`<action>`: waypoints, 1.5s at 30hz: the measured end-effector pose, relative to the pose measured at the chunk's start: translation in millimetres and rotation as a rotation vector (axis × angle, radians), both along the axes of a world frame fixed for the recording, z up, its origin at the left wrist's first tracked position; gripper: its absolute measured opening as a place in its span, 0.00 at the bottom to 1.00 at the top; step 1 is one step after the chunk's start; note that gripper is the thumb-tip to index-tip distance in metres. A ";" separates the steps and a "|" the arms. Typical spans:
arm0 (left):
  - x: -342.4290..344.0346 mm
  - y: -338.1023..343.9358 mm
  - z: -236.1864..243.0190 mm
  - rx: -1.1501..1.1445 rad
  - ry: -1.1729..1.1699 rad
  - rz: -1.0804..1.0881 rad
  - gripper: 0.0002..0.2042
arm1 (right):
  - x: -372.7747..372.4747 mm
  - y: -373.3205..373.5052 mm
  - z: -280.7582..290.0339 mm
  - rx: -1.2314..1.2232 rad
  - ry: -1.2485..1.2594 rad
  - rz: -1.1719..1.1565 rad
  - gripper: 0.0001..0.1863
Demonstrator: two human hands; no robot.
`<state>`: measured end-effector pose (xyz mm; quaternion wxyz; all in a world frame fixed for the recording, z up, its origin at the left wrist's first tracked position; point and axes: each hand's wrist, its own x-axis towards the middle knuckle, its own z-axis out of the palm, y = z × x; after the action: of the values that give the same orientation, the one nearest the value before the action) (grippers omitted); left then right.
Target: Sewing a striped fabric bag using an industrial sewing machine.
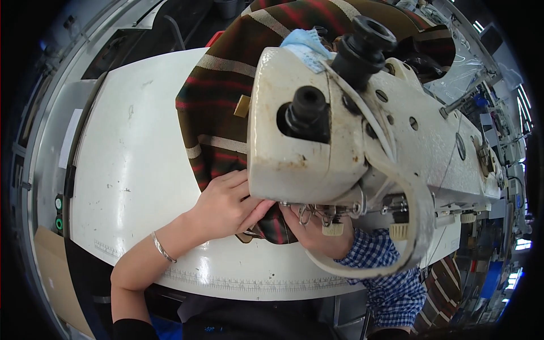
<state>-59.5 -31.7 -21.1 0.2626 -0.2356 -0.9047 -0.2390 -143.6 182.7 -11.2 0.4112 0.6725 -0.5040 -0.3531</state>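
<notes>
A brown plaid fabric (pixel 218 122) with red, dark green and cream stripes lies under the head of a white sewing machine (pixel 277 164). My left hand (pixel 222 208), with a bangle (pixel 163 247) at its wrist, is closed on the cloth's near part, left of the needle area. The machine head hides some of its fingertips. Right of the needle area, my right hand (pixel 317 233) reaches in under the machine arm, thumb side against the same cloth. Its other fingers are mostly hidden by the machine. Between the hands, a narrow end of the fabric points toward me.
The white machine table (pixel 136 153) has a printed ruler (pixel 249 286) along its near edge. A curved guard bar (pixel 416 226) loops beside my checked right sleeve (pixel 382 255). A light-blue cloth (pixel 306 48) sits atop the machine. More striped fabric (pixel 442 289) hangs at the lower right.
</notes>
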 end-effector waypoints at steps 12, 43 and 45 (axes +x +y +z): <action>3.3 -6.6 -17.4 -0.018 -0.001 0.027 0.21 | 13.9 -12.8 4.8 -0.224 -0.998 -0.259 0.19; 100.4 4.0 34.0 -0.591 0.266 -0.010 0.12 | 82.2 35.9 14.6 -0.453 -1.028 -0.018 0.13; 96.0 15.0 37.6 -0.545 0.333 0.026 0.13 | 75.7 30.6 1.9 -0.526 -1.040 0.028 0.13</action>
<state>36.6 -16.6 16.5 0.3373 -0.3217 -0.8829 0.0575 -67.9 213.3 -9.3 0.2675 0.6391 -0.7017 0.1662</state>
